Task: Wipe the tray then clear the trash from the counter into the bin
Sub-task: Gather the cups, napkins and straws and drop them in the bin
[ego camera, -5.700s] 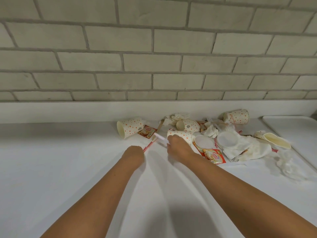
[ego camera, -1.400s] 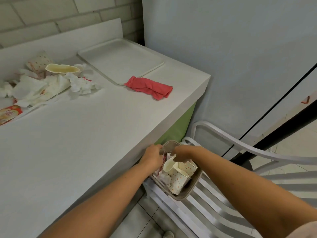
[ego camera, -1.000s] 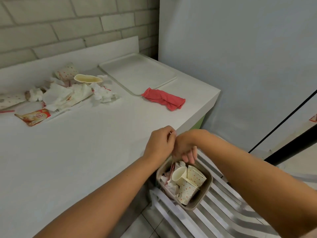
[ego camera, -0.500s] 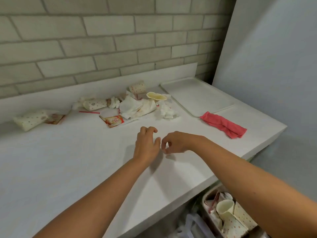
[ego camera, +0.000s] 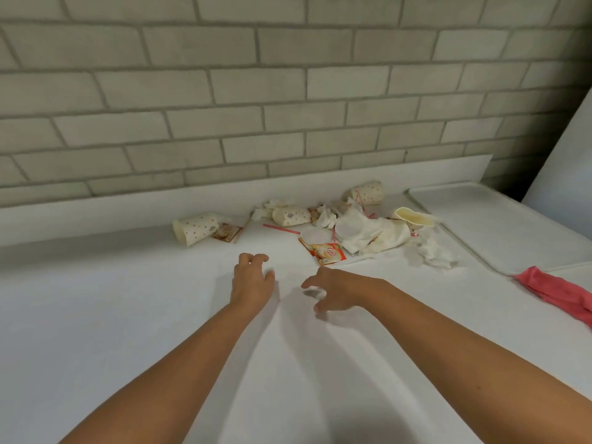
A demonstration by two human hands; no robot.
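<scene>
Left hand (ego camera: 253,280) and right hand (ego camera: 336,291) apart, empty, loosely spread; probably light, crushable paper cup (ego camera: 195,228) at 11 o'clock, pinch by rim; soft napkins (ego camera: 368,233) at 1 o'clock, scoop bunched

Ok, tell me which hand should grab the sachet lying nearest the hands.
Right, probably. The right hand hovers open just short of the orange sachet; the left hand sits farther left, nearer the lone spotted cup.

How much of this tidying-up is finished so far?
The tray looks bare, the pink cloth set down beside it, so wiping seems done. The left hand and right hand hover empty near the litter. Still to clear: spotted cups, crumpled napkins, sachets and a straw on the counter.
</scene>
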